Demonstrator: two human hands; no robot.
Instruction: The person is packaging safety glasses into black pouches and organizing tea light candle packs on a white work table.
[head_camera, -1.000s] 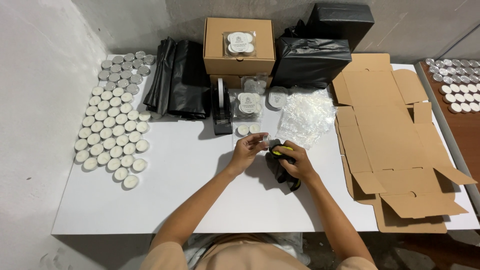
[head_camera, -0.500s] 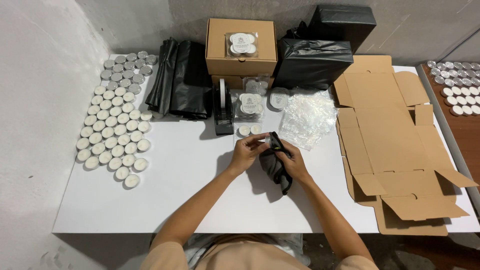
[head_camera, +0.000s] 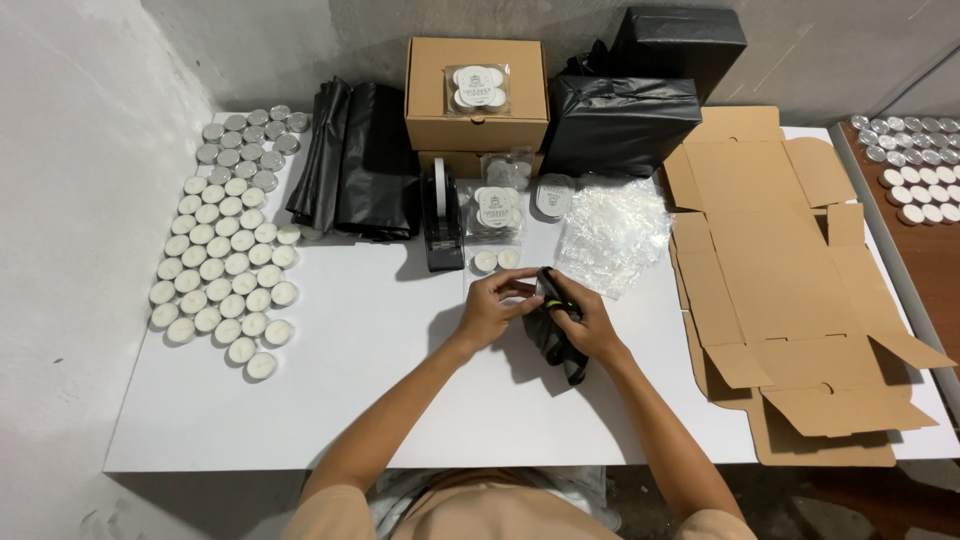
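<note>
Black pouch (head_camera: 556, 335) now drawn toward tape dispenser (head_camera: 441, 215); left hand (head_camera: 492, 305), right hand (head_camera: 585, 322) both pinching its mouth. Soft, light, limp: grip hem.

white table (head_camera: 360, 400), black bag (head_camera: 556, 330), white candles (head_camera: 225, 270)

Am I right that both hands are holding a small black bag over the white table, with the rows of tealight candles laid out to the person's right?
Not quite: the head view shows the tealight candles laid out to the person's left. Otherwise yes, the left hand and right hand hold the black bag over the white table.
</note>
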